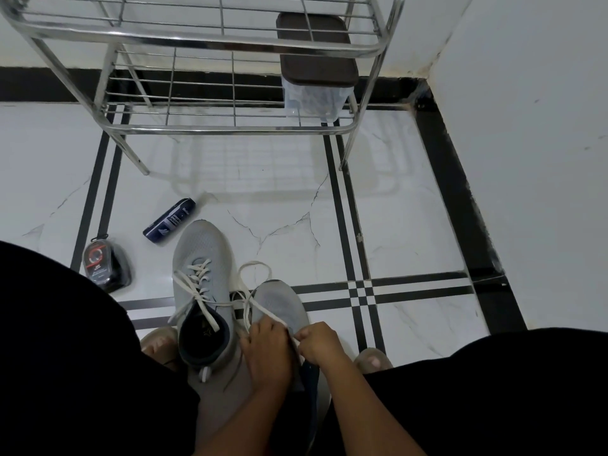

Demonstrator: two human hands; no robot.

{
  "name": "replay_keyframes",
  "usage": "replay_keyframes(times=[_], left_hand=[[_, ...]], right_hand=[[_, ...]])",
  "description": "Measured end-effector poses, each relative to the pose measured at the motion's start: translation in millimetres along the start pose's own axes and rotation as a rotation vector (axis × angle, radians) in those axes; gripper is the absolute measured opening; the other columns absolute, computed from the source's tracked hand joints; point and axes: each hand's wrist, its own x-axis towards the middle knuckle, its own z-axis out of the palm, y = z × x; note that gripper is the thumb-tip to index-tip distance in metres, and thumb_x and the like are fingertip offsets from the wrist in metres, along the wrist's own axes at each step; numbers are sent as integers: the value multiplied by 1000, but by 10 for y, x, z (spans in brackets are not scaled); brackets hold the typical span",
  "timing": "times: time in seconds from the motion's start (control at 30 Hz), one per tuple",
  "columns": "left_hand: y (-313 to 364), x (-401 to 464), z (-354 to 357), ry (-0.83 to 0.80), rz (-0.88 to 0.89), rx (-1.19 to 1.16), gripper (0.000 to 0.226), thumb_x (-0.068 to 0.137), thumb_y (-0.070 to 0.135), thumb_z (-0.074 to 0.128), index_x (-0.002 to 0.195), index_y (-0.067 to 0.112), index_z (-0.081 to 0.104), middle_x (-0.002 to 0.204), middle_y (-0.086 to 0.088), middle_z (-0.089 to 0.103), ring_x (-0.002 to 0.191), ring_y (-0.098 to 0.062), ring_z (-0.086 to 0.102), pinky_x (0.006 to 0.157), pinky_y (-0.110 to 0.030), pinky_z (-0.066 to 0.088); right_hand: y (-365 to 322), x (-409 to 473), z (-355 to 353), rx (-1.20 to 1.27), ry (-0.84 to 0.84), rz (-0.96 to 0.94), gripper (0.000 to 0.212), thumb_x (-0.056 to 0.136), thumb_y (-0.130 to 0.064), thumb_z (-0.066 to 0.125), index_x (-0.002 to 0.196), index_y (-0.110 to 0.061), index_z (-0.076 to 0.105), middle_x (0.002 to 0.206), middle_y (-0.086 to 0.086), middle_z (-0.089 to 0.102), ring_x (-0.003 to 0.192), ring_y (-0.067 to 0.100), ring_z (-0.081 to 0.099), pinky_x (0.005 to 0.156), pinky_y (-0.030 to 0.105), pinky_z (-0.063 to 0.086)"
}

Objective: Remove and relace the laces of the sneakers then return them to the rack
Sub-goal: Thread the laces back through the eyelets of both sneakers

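Left sneaker (200, 278): laced, untied, on the floor. Right sneaker (279, 307): beside it, relacing unfinished; left hand (268, 350) and right hand (317, 342) fingers pinch its lace (253, 287). Rack (210, 44): holds neither sneaker.

Rack (210, 44): polished, shiny metal tubing and wire. Floor (411, 205): glossy veined marble-look tile with black strips. Sneakers (200, 248): matt grey knit mesh. Laces (197, 274): flat woven white cloth.
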Motion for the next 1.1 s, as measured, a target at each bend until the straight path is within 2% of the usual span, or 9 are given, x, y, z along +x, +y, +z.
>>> replay_keyframes(times=[0.17, 0.4, 0.43, 0.5, 0.57, 0.67, 0.87, 1.0, 1.1], left_hand=[[-17, -4, 95, 34, -152, -91, 18, 98, 29, 39, 107, 27, 54, 119, 2, 50, 116, -18, 45, 90, -33, 35], [-64, 24, 122, 103, -185, -218, 14, 96, 29, 48, 100, 19, 58, 109, -4, 56, 109, -24, 51, 83, -40, 38], [-87, 43, 121, 102, -170, -240, 14, 95, 29, 50, 98, 20, 60, 108, -4, 57, 108, -24, 51, 82, -39, 37], [-139, 82, 113, 80, -121, -246, 11, 93, 29, 52, 97, 25, 61, 107, 0, 57, 109, -21, 50, 82, -37, 33], [-161, 115, 89, 64, -70, -243, 10, 92, 29, 52, 95, 29, 61, 106, 3, 56, 109, -18, 49, 82, -35, 31], [-128, 126, 45, 44, 12, -199, 14, 92, 30, 49, 96, 32, 62, 106, 6, 56, 108, -17, 48, 84, -32, 33], [-131, 50, -8, 43, 52, -163, 19, 96, 32, 40, 110, 33, 53, 117, 8, 51, 115, -16, 44, 91, -31, 34], [-148, 51, -34, 88, -16, -240, 13, 96, 29, 43, 108, 29, 47, 117, 5, 49, 114, -17, 46, 88, -31, 36], [-180, 40, -4, 113, -64, -196, 19, 92, 32, 55, 107, 22, 48, 112, -1, 53, 106, -23, 52, 80, -34, 43]], right_hand=[[-38, 2, 4, 9, -29, -31, 32, 92, -10, 55, 120, -18, 68, 128, 7, 63, 118, 24, 58, 99, 29, 47], [-17, 17, 41, 16, -37, -38, 35, 90, -6, 55, 118, -21, 69, 129, 5, 62, 120, 23, 56, 102, 28, 45], [-9, 19, 50, 18, -44, -36, 33, 88, -5, 56, 114, -20, 72, 125, 4, 64, 117, 22, 57, 100, 29, 47], [6, 28, 56, 61, -34, -26, 21, 83, -8, 58, 90, -19, 75, 106, 7, 68, 102, 22, 62, 92, 32, 51], [-1, 39, 29, 157, 27, -35, 12, 83, -17, 58, 75, -19, 67, 92, 9, 66, 89, 25, 62, 86, 37, 53], [-63, 70, -7, 96, 187, -136, 21, 89, -15, 49, 94, -21, 69, 103, 3, 67, 97, 23, 62, 85, 31, 51], [-109, 96, 109, -263, 303, -281, 21, 94, -14, 42, 105, -12, 60, 109, 8, 59, 95, 25, 59, 80, 36, 49], [-103, 64, 103, -416, 301, -340, 22, 98, -15, 39, 114, -10, 53, 118, 10, 51, 100, 30, 58, 80, 39, 46], [-73, 77, 27, -371, 259, -286, 20, 93, -19, 50, 109, -11, 58, 115, 9, 54, 100, 28, 58, 81, 34, 47]])
